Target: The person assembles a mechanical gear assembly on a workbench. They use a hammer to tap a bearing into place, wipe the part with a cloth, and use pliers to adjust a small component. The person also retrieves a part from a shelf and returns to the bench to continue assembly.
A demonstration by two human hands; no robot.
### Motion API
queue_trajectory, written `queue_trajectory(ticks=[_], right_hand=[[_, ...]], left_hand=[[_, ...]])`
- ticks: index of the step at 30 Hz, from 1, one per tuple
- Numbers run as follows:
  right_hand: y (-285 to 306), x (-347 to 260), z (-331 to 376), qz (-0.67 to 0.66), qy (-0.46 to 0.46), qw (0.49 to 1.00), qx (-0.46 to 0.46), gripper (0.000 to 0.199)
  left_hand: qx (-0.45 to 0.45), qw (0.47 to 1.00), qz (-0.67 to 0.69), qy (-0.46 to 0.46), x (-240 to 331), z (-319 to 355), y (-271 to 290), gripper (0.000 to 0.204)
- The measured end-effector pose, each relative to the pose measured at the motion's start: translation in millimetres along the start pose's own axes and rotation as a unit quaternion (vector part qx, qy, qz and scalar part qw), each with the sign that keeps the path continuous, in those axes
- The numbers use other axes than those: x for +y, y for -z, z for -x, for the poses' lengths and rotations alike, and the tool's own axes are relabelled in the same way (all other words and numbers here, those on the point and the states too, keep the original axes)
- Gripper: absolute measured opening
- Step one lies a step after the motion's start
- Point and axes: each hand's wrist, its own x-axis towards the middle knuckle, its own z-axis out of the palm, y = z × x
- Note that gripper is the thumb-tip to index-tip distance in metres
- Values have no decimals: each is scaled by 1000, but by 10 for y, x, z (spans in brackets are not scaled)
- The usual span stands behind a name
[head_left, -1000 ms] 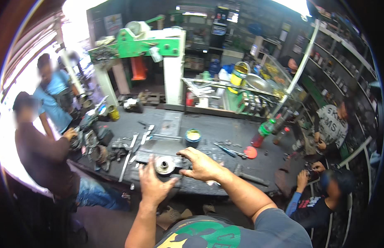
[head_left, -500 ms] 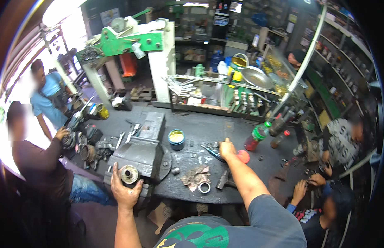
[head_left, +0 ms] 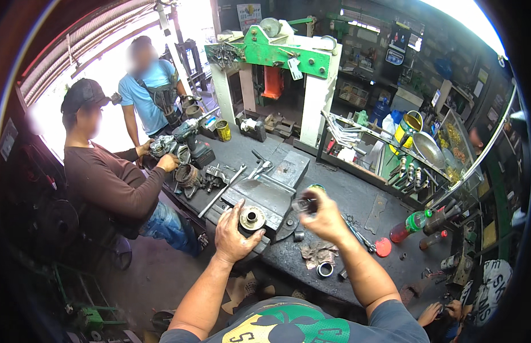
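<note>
My left hand (head_left: 234,235) is wrapped round a round metal hub (head_left: 252,217) with a hole in its middle, at the front of the bench vise (head_left: 258,197). To its right, my right hand (head_left: 325,222) is raised over the bench, gripping a short dark metal sleeve (head_left: 305,206) that is smeared by motion. Behind that hand, the tub of yellowish grease (head_left: 316,187) is mostly hidden. A crumpled rag (head_left: 319,252) lies nearer me, with a metal ring (head_left: 325,270) beside it. Pliers (head_left: 362,237) and a red round lid (head_left: 383,247) are farther right.
Two co-workers stand at left, one in a brown shirt (head_left: 114,183) handling metal parts. A green and white press frame (head_left: 288,54) rises behind the bench. A bottle of red liquid (head_left: 410,226) and a smaller bottle (head_left: 433,240) stand at right. Another person's hands (head_left: 439,311) show at lower right.
My view has swung left. My right hand has lifted from the bench near the pliers and come over beside the vise with the metal sleeve. My left hand stays on the hub.
</note>
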Motion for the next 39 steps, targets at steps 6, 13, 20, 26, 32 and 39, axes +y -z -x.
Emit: queue_trajectory(ticks=[6,13,20,26,32,39], right_hand=[[-554,-1014,-181,-18,92,991,-100,69],[-624,-1022,-150,0,29,995,-97,69],[-605,-1106,-124,4,38,993,-110,57],[-189,-750,213,82,119,988,-62,61],[797,727,1347,227,-294,925,-76,55],[462,1689,2785,385,-438,802,-130,66]], left_hand=[[3,999,45,8,-11,-32,4,101],[-24,995,94,-10,14,-84,96,87],[40,986,162,27,157,-175,21,67],[42,982,174,66,165,-175,-15,58],[61,981,175,64,172,-138,-101,58],[76,979,179,54,159,-123,-77,60]])
